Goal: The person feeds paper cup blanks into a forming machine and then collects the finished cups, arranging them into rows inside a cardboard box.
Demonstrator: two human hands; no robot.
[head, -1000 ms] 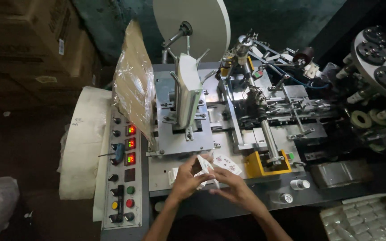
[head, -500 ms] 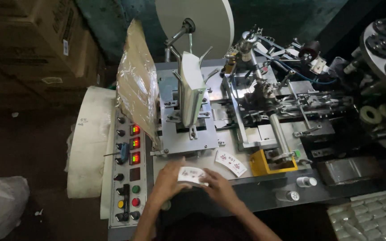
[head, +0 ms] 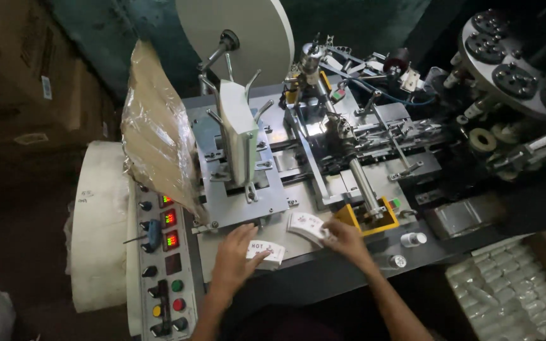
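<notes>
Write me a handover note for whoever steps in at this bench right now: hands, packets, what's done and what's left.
Left hand: flat on a small stack of white packets on the machine table.
Right hand: touching a second, fanned stack of packets beside the yellow bracket.
Done: packets lie in two piles at the table's front edge.
Left: neither pile is lifted; the box of white pieces sits lower right.

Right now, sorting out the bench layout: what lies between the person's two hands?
In the head view, only a bare strip of grey machine table separates the left hand on its white packets from the right hand touching the second stack.
</notes>
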